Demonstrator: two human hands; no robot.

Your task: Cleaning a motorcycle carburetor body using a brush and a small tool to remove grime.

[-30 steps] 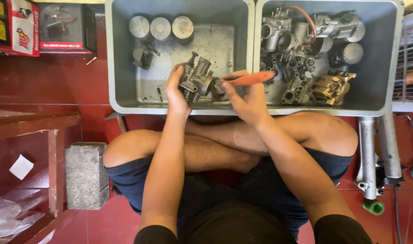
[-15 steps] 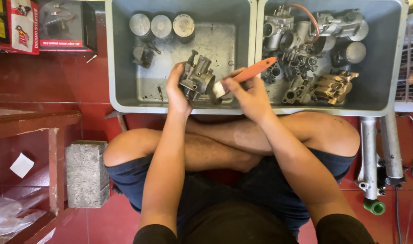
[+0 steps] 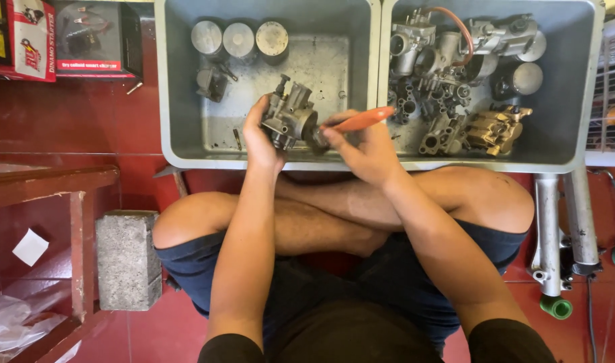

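Observation:
I sit cross-legged on a red tiled floor in front of two grey plastic tubs. My left hand grips a metal carburetor over the left tub. My right hand holds an orange-handled brush, its head pressed against the carburetor's right side. Three round metal pistons and a small dark part lie in the left tub.
The right tub holds several carburetors and metal engine parts. A grey concrete block stands by my left knee, a wooden frame to its left. Boxes sit top left; chrome fork tubes lie at the right.
The brush handle has swung slightly, its tip rising and then settling, as my right hand works it against the carburetor. My left hand keeps the carburetor in place.

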